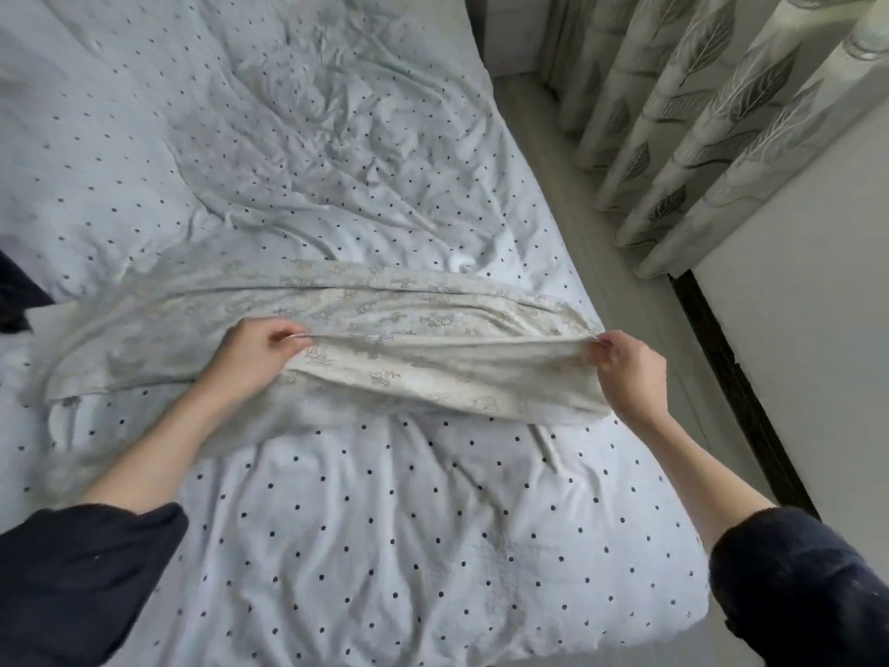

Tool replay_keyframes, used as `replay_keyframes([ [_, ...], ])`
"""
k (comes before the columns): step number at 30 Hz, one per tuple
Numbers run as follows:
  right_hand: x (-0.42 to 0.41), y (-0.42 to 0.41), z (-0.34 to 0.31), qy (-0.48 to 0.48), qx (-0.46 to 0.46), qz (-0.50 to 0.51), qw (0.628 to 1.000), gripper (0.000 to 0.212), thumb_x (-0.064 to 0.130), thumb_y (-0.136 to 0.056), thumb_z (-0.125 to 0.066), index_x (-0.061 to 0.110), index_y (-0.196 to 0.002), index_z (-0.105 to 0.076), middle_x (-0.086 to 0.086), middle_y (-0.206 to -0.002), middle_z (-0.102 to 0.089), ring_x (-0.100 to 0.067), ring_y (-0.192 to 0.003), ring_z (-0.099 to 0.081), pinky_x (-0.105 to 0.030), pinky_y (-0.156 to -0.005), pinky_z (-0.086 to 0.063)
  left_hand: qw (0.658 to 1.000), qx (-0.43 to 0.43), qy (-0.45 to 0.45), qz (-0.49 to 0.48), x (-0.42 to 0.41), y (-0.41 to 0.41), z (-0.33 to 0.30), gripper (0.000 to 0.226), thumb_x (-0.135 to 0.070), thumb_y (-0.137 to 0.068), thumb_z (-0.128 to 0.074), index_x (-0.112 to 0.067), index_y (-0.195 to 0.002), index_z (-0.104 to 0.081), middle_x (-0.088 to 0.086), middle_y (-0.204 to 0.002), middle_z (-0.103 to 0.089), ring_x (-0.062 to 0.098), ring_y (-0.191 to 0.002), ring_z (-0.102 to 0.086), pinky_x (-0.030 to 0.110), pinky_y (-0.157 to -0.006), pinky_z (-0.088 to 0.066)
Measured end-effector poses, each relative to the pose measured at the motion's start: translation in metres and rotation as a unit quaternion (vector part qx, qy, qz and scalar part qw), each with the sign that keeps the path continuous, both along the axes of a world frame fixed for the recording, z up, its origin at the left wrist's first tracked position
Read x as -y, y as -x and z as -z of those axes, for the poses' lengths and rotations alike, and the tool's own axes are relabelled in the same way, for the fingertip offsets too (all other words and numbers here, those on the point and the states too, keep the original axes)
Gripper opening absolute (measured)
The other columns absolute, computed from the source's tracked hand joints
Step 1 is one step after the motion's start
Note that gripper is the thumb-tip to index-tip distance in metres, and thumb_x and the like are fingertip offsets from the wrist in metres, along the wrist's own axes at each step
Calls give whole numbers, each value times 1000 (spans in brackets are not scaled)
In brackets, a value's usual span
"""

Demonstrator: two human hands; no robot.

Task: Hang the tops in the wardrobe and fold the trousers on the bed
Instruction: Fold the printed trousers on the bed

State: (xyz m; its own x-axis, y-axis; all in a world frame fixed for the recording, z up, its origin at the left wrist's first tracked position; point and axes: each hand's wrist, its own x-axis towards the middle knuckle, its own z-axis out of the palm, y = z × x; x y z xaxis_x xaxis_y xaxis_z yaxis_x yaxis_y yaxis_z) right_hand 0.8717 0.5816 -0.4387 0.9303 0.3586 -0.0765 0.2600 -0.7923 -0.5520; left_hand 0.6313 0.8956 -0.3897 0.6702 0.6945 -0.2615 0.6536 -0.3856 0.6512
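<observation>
Trousers (385, 329) pinched by both hands on the dotted bed (385, 522), beside curtains (697, 113).

Dark navy sleeves (91, 570); pushed up; forearms bare

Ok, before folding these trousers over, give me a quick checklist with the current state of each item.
1. Left hand pinching the trousers: ok.
2. Right hand pinching the other end: ok.
3. Edge between the hands taut: ok, slight sag.
4. Trousers lying flat: not ok, wrinkled, left end bunched.
5. Bed smooth underneath: not ok, creased.
6. Legs aligned: cannot tell.
</observation>
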Motion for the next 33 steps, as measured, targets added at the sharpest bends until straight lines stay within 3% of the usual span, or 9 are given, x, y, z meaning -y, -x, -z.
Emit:
replay_keyframes([
  [3, -28, -23, 26, 47, 6, 14, 999, 16, 4, -85, -49, 0, -87, -64, -17, -87, -65, -36, -87, -56, -35, -83, -29, 999, 11, -39, 19, -31, -45, 15, 13, -17, -85, -67, -7, -93, -69, 11, -95, -69, 22, -89, -60, 24, -76, -40],
  [6, -52, -43, 53, 63, -7, 58, 996, 14, 3, -80, -47, 3, -83, -60, -13, -84, -61, -32, -83, -50, -33, -76, -20, 997, 8, -68, 26, -50, -83, 35, 17, -25, -87, -65, -11, -96, -68, 11, -94, -68, 22, -88, -58, 25, -73, -39],
  [11, -82, -78, 87, 81, 13, 69, 994, 16, 5, -83, -42, 15, -79, -54, -7, -81, -56, -31, -84, -46, -35, -78, -24, 995, -21, -96, 22, -72, -125, 60, 16, -28, -88, -63, -13, -90, -68, 13, -87, -67, 27, -88, -58, 31, -74, -40],
  [15, -93, -97, 116, 111, -11, 58, 992, 29, 9, -92, -40, 9, -106, -66, -14, -103, -63, -35, -101, -47, -40, -86, -29, 992, -86, -86, 45, -71, -135, 92, 21, -29, -90, -61, -9, -90, -68, 8, -94, -69, 27, -94, -60, 36, -83, -45],
  [19, -111, -87, 121, 103, -39, 56, 992, 39, 24, -97, -38, 16, -135, -47, -13, -140, -45, -31, -129, -36, -48, -107, -22, 980, -97, -155, 75, -69, -133, 103, 22, -25, -90, -62, -8, -103, -64, 12, -106, -62, 29, -99, -59, 38, -86, -45],
  [22, -130, -63, 111, 92, -4, -29, 995, 50, 35, -99, -35, 18, -145, -31, -10, -154, -25, -27, -143, -19, -55, -113, -6, 977, -87, -174, 87, -70, -123, 98, 26, -18, -90, -61, -9, -114, -61, 11, -111, -58, 28, -103, -56, 38, -90, -41],
  [27, -181, 12, 82, 6, -22, -247, 969, 53, 43, -99, -31, 23, -148, -27, -3, -158, -15, -21, -147, -4, -49, -114, 11, 971, -76, -202, 107, -71, -86, 81, 35, 8, -83, -59, -3, -115, -65, 18, -108, -62, 36, -100, -57, 43, -92, -41],
  [30, -209, 55, 76, 16, 2, -360, 933, 52, 41, -99, -35, 19, -146, -33, -6, -156, -22, -25, -146, -13, -57, -114, 4, 967, -88, -229, 65, -79, -55, 70, 35, 13, -81, -56, -1, -111, -67, 21, -105, -64, 39, -98, -58, 44, -91, -43],
  [33, -231, 82, 66, -8, 9, -372, 928, 42, 31, -95, -49, 11, -132, -52, -12, -142, -47, -30, -137, -36, -62, -111, -14, 963, -100, -247, 51, -86, -19, 58, 39, 11, -81, -56, -5, -116, -65, 16, -110, -64, 36, -100, -59, 46, -91, -46],
])
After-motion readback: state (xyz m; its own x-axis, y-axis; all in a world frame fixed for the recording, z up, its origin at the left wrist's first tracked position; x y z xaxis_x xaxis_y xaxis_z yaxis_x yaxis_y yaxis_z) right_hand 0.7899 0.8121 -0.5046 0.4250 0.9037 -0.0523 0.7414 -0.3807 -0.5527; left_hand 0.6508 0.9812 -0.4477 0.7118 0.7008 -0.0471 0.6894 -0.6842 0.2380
